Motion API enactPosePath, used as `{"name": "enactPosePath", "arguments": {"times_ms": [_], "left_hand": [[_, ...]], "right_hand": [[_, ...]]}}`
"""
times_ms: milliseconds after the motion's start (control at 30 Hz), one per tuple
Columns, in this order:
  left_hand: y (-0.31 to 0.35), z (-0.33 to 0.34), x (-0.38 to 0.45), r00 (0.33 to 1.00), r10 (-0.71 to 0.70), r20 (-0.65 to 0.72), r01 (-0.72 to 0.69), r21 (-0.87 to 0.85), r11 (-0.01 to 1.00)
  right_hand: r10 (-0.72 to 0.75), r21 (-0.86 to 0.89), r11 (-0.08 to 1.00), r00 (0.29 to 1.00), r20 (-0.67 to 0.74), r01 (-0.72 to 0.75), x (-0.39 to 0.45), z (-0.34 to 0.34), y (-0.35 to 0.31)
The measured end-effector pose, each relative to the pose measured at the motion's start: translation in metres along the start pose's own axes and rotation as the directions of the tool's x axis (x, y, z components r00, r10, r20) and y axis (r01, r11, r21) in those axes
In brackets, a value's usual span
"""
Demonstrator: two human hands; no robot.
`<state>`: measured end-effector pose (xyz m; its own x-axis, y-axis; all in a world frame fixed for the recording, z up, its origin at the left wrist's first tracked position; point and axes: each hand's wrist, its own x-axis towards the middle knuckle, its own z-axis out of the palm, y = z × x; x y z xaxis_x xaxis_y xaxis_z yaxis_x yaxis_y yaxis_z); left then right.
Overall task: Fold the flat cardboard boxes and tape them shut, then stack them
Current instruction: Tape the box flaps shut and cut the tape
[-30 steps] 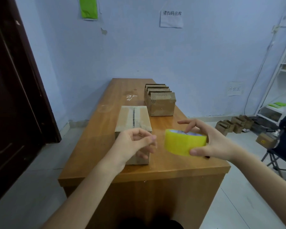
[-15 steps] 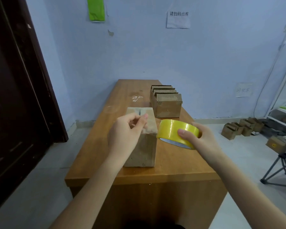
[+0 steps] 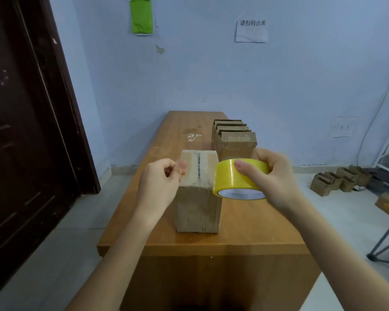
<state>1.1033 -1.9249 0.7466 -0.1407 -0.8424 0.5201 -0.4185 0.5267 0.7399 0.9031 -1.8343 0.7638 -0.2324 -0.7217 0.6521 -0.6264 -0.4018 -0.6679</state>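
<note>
Just right of left hand (image 3: 161, 182), tape roll (image 3: 236, 178)

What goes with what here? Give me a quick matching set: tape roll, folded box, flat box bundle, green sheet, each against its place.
1 tape roll
2 folded box
3 flat box bundle
4 green sheet

A far end of the table
B on the wall
C gripped in the right hand
D near end of the table

Pairs: 1-C, 2-D, 3-A, 4-B
</note>
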Motion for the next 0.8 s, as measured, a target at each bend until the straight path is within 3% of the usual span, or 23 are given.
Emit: {"name": "enactPosePath", "arguments": {"times_ms": [67,133,233,367,500,633,700,767,800], "left_hand": [[-0.003,-0.015,0.007,0.998,-0.016,-0.062,0.015,-0.02,1.0],[-0.003,-0.027,0.01,0.999,0.003,-0.047,-0.002,0.02,1.0],[-0.005,-0.033,0.013,0.998,-0.029,0.059,0.029,-0.005,1.0],[-0.007,-0.031,0.011,0.971,-0.173,0.167,0.194,-0.125,0.973],[-0.01,-0.024,0.012,0.974,-0.175,0.145,0.19,-0.091,0.978],[-0.017,-0.027,0.015,0.978,-0.153,0.143,0.158,-0.028,0.987],[-0.032,-0.043,0.023,0.985,-0.17,0.035,0.17,-0.003,0.985],[-0.042,-0.064,0.03,0.97,-0.228,-0.087,0.218,-0.115,0.969],[-0.039,-0.07,0.031,0.971,-0.231,-0.063,0.219,-0.155,0.963]], "right_hand": [[-0.081,-0.252,0.963,0.995,0.054,0.092,0.004,-0.007,-0.002],[-0.073,-0.395,0.91,0.987,0.144,0.125,0.005,-0.012,-0.001],[0.006,-0.41,0.907,0.969,0.245,0.098,0.009,-0.02,0.0],[0.053,-0.343,0.938,0.958,0.282,0.049,0.012,-0.024,-0.002],[0.052,-0.456,0.889,0.978,0.202,0.047,0.019,-0.017,0.005],[0.153,-0.608,0.794,0.957,0.245,0.029,0.019,-0.016,0.012],[0.192,-0.635,0.773,0.955,0.228,-0.004,0.02,-0.027,0.016],[0.215,-0.68,0.73,0.967,0.133,-0.069,0.021,-0.047,0.015],[0.216,-0.66,0.742,0.974,0.072,-0.115,0.023,-0.056,0.014]]}}
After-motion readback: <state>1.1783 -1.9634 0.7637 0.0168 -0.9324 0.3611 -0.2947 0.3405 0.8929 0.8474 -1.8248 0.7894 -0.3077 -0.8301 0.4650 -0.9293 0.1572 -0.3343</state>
